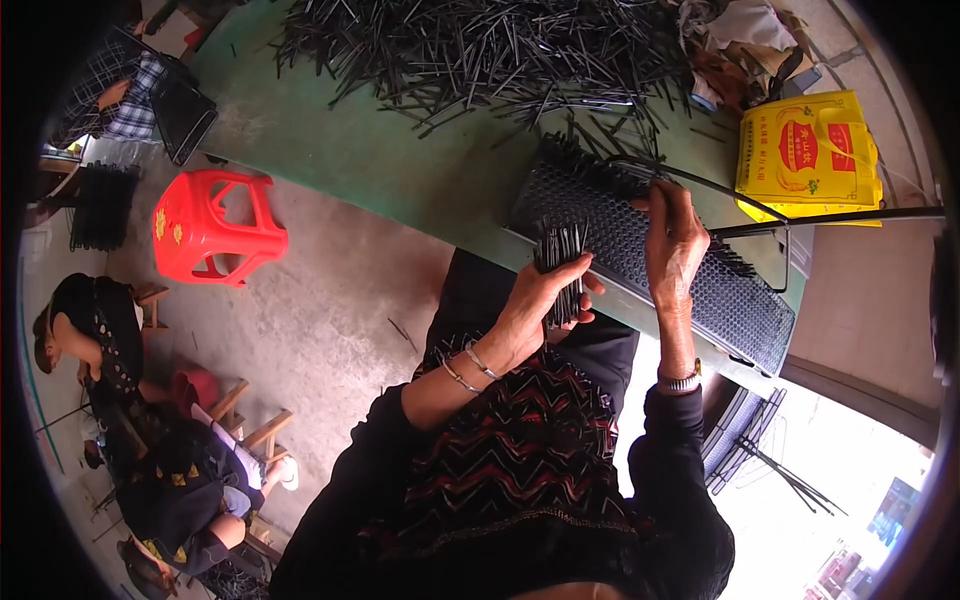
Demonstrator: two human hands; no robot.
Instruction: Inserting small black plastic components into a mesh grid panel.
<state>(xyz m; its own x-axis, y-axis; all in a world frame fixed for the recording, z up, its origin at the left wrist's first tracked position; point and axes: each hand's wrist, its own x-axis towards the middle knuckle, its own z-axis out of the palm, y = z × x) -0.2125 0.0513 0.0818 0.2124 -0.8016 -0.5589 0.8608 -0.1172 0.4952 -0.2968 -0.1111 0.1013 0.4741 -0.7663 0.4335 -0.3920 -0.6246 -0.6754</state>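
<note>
Two bare hands are at work over the near side of a green desk (400,170). The left hand (545,295) has its grip closed around a bundle of thin black sticks (563,245), the thumb laid across the near side and the fingers curled around from the right. That grip is only as wide as the bundle, whose sticks stand packed side by side, their upper ends showing above the thumb and their lower ends below the fingers. The bundle is just beside the left part of a dark honeycomb tray (735,310), overlapping its lower edge in view; whether they touch, I cannot tell.

The right hand (677,245) is over the middle of the tray, fingers bent down toward its far side. Thumb and forefinger are drawn close together at the tips, but I cannot tell whether this grip pinches a stick. The tray lies aslant along the desk's near edge, black sticks bristling in rows from its far side.

Beyond it spreads a large loose heap of black sticks (490,50). A black metal frame (860,216) reaches in from the right, just beside the tray, and a yellow bag (805,180) is near it. A red stool (215,225) is on the floor to the left.
</note>
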